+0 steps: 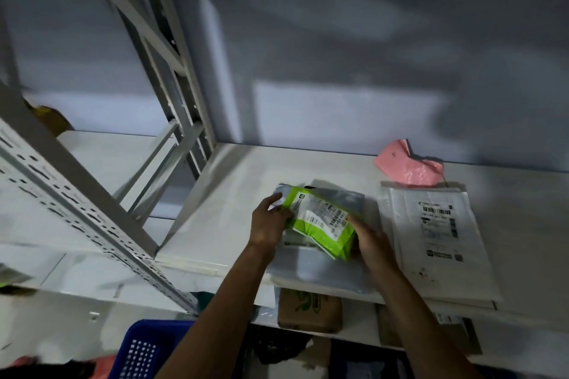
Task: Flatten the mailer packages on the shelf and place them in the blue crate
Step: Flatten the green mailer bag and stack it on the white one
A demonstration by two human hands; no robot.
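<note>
Hands grip a lime-green mailer (320, 221) on the white shelf (215, 218): left hand (269, 221) pinches its near-left corner, right hand (371, 238) clasps its right end. Crinkled, it bears a white shipping label and rests atop a grey mailer (317, 268); the blue crate (144, 348) sits below-left.

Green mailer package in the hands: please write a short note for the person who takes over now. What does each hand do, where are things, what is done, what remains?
Left hand grips the left end of the green plastic mailer package; right hand grips its right end.
It is held just over a grey flat mailer on the white metal shelf.
Beside it lies a white flat mailer with barcode label; behind that, a crumpled pink mailer.
The blue plastic crate stands below left.
Done: cannot tell what is in the crate.
Left: flatten and crate all four.
</note>
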